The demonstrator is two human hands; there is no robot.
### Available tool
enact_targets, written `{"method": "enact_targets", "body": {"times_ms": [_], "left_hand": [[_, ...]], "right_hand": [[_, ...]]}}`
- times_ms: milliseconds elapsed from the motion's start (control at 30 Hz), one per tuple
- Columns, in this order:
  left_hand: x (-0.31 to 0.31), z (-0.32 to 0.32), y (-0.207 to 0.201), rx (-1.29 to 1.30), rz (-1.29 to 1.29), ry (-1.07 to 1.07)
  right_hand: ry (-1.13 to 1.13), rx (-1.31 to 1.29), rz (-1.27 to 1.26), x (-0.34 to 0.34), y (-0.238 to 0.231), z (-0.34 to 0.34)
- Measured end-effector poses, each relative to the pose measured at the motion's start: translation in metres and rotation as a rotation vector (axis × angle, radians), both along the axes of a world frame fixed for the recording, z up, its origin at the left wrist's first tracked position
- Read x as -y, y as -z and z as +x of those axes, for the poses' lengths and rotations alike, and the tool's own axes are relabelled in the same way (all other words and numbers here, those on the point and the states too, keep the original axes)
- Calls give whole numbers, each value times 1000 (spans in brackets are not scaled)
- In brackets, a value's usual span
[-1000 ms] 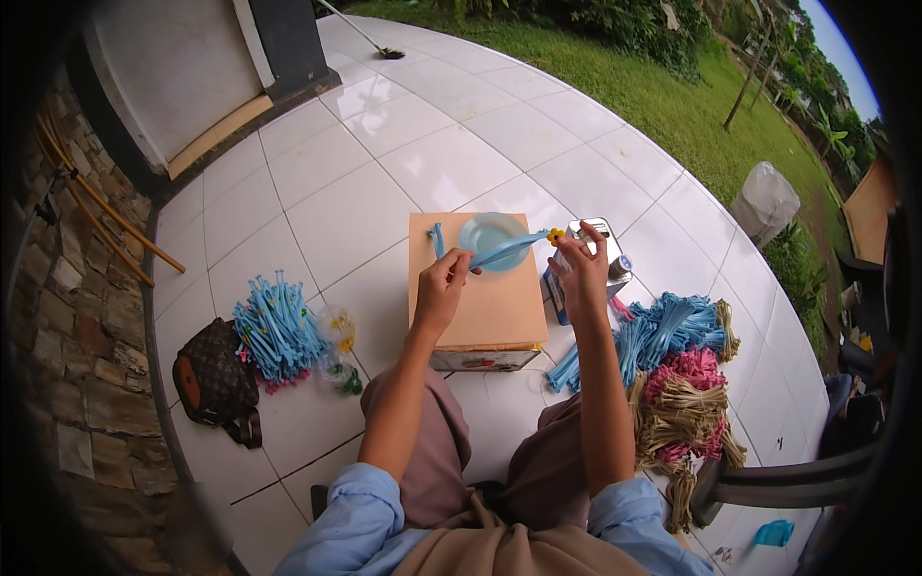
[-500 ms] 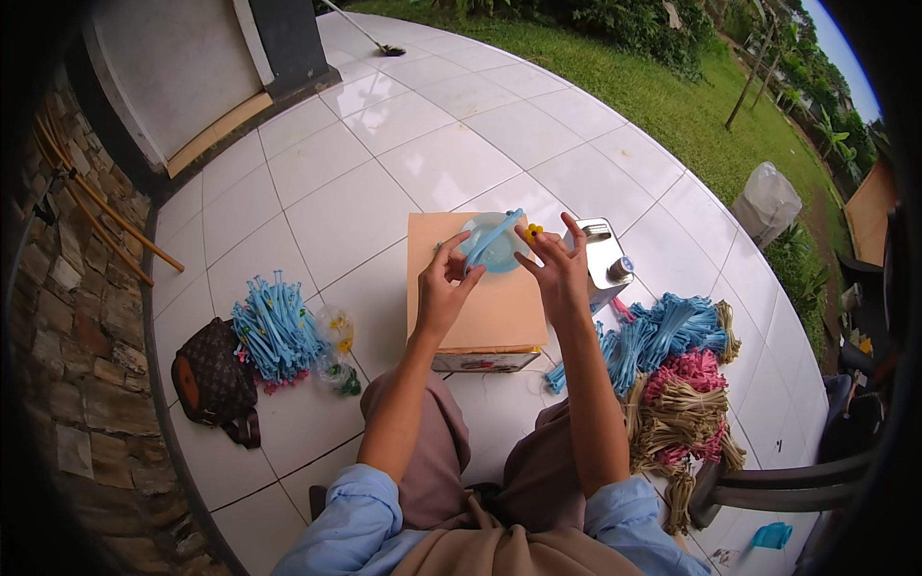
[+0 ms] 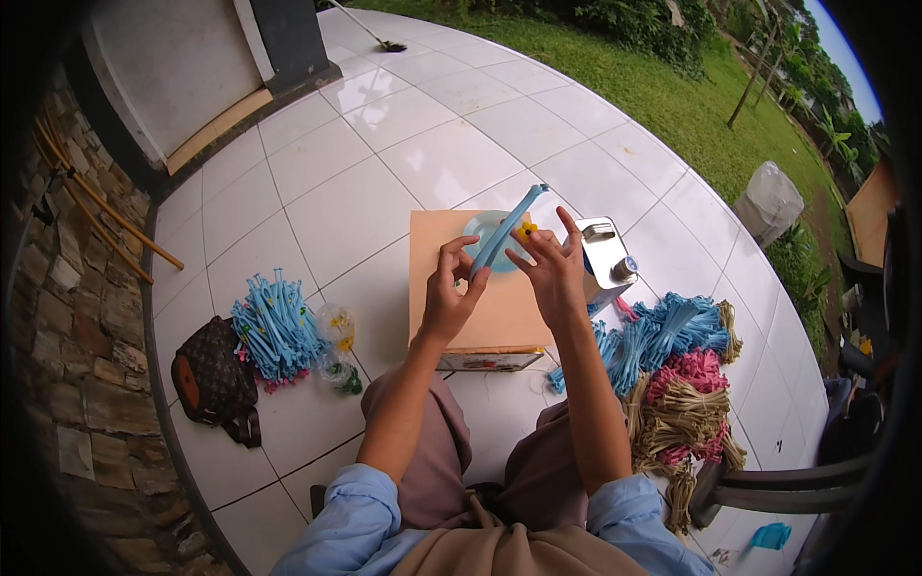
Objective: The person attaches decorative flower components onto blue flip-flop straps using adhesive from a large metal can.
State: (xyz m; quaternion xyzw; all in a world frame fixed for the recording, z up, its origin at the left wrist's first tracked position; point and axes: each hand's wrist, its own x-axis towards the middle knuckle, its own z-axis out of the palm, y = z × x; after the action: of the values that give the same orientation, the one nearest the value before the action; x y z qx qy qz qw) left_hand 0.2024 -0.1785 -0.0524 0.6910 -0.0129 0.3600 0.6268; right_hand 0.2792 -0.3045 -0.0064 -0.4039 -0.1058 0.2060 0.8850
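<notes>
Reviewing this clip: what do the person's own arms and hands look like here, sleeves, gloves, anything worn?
Both forearms are bare, with light blue shirt sleeves pushed up and bunched about the elbows. The left hand and right hand are ungloved. No watch or bracelet shows on either wrist; rings are too small to tell.

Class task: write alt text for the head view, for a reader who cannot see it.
Seen from above, a seated person's left hand and right hand hold a long light-blue stick over a tan cardboard box on a white tiled floor. Bundles of blue sticks lie to the left, blue, pink and straw-coloured bundles to the right.
</notes>
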Motion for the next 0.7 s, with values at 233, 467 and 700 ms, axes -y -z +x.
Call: {"method": "enact_targets", "body": {"times_ms": [233,467,700], "left_hand": [[1,1,-5,-230,167,-116],[0,4,2,-176,-39,-109],[2,3,-1,-88,116,-97]], "right_hand": [[105,169,-26,-2,-3,-7],[164,286,-74,0,-8,-11],[129,372,-64,0,-16,-18]]}}
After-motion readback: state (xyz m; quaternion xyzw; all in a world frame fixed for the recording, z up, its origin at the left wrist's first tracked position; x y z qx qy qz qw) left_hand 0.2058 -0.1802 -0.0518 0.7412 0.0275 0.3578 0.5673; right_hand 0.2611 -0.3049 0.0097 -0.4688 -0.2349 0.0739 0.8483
